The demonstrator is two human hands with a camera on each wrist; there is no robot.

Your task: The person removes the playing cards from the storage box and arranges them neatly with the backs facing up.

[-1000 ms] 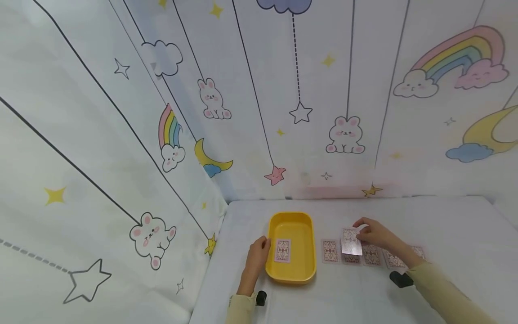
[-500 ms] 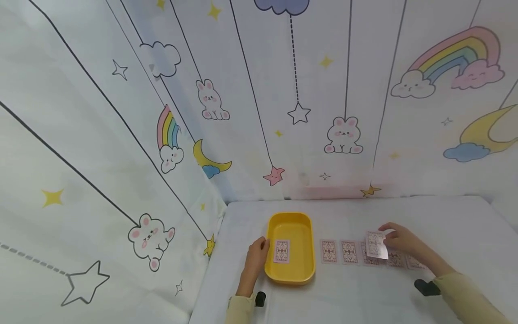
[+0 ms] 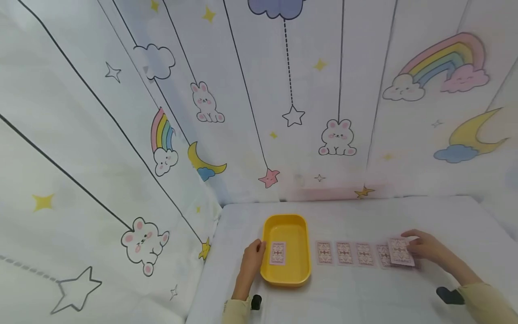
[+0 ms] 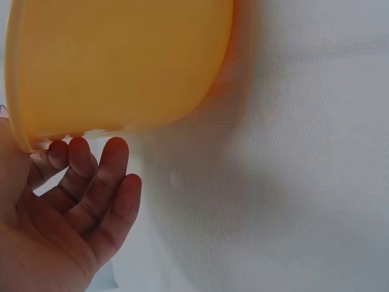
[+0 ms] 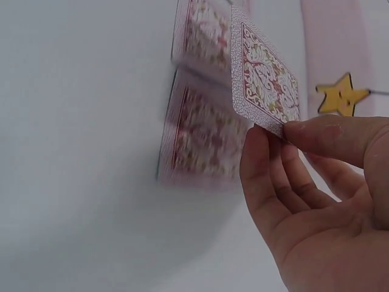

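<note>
My left hand is at the left side of a yellow tray. In the left wrist view, curled fingertips meet the outer wall just under the rim, which sits between them and the thumb side; the thumb is mostly hidden. A patterned playing card lies back-up inside the tray. At the right, my right hand pinches another playing card by its edge between thumb and fingers. That card is tilted above the right end of a card row, partly covering the last card there.
Several back-up cards, including one near the tray, form a row on the white table. Behind it rises a white cloth wall printed with rabbits, stars and rainbows.
The right hand has carried its card rightward along the row, from above the second card to the far right end. My left hand stays at the tray; the head view has shifted slightly.
</note>
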